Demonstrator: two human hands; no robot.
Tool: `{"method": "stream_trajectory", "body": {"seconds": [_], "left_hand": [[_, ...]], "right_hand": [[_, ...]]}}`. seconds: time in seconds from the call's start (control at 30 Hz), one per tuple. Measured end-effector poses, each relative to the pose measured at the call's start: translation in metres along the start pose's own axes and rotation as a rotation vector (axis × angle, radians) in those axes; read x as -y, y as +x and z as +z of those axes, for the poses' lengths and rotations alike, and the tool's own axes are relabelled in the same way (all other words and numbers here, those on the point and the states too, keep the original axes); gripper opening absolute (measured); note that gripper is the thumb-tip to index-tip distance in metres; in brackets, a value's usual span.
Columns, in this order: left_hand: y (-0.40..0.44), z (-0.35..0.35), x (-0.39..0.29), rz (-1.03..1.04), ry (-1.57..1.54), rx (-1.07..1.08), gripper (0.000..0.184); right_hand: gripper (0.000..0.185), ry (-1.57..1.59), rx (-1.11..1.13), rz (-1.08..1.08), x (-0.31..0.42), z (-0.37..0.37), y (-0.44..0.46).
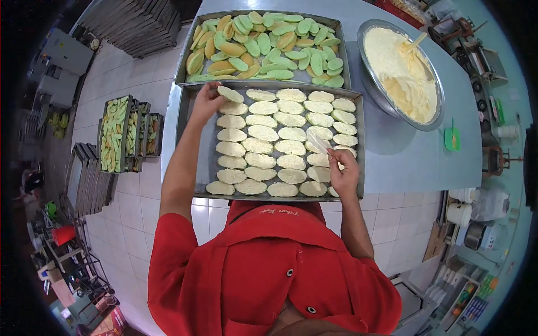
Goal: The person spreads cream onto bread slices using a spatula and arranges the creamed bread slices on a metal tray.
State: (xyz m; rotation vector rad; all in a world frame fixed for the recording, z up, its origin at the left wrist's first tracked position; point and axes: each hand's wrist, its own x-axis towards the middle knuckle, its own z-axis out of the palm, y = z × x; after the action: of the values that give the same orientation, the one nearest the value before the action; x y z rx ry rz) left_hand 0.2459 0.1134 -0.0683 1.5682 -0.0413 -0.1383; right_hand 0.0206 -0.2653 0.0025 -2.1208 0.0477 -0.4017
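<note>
Cake (230, 94), oval and rough-coated, was pinched by the left hand (208, 101). A translucent spatula (319, 141), partly hidden, was gripped by the right hand (343, 172).

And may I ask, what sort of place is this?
Most likely a bakery workroom: there is a tray of oval cakes, a large bowl of what looks like cream, and more filled trays on the left.

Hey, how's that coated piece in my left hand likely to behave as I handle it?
The coated piece is probably light, being small beside the left hand. Its soft-looking, creamy topping may smear under a finger. Its flattish, oblong shape suggests little rolling.
</note>
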Motion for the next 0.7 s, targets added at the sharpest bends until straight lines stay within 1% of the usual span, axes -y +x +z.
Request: {"method": "stream_trajectory", "body": {"seconds": [0.1,0.13,0.2,0.23,0.33,0.37,0.43,0.47,0.53,0.57,0.6,0.67,0.7], "left_hand": [[0.007,-0.003,-0.002,-0.039,0.142,0.046,0.043],[0.009,-0.005,-0.002,-0.041,0.144,0.056,0.043],[0.010,-0.008,-0.001,-0.003,0.246,0.068,0.041],[0.010,-0.009,0.000,-0.007,0.248,0.073,0.041],[0.007,-0.008,-0.001,-0.005,0.460,0.001,0.033],[0.006,-0.007,-0.002,-0.008,0.463,0.004,0.033],[0.003,-0.005,-0.003,0.031,0.523,-0.102,0.026],[0.002,-0.005,-0.002,0.030,0.527,-0.098,0.026],[0.002,0.001,-0.010,0.085,0.716,-0.347,0.029],[0.003,0.006,-0.014,0.164,0.784,-0.399,0.023],[0.007,0.019,-0.024,0.166,0.787,-0.395,0.023],[0.016,0.048,-0.040,0.388,0.834,-0.394,0.016],[0.026,0.060,-0.044,0.461,0.871,-0.332,0.014]], "right_hand": [[0.013,-0.033,-0.034,-0.007,0.000,-0.010,-0.002],[0.013,-0.059,-0.047,-0.014,-0.001,-0.013,-0.003],[0.013,-0.052,-0.060,-0.004,-0.005,-0.019,-0.005],[0.013,-0.044,-0.065,-0.001,-0.008,-0.021,-0.006],[0.014,-0.007,-0.080,0.050,-0.016,-0.028,-0.008],[0.014,-0.005,-0.081,0.055,-0.018,-0.032,-0.007],[0.010,-0.034,-0.052,0.056,-0.018,-0.040,-0.005],[0.010,-0.032,-0.054,0.061,-0.022,-0.045,-0.005],[0.012,-0.087,-0.046,0.063,-0.031,-0.054,-0.004],[0.012,-0.086,-0.052,0.067,-0.034,-0.058,-0.003],[0.013,-0.048,-0.095,0.079,-0.036,-0.062,-0.001],[0.013,-0.010,-0.133,0.097,-0.044,-0.070,0.000],[0.013,0.025,-0.128,0.131,-0.050,-0.075,0.001]]}}
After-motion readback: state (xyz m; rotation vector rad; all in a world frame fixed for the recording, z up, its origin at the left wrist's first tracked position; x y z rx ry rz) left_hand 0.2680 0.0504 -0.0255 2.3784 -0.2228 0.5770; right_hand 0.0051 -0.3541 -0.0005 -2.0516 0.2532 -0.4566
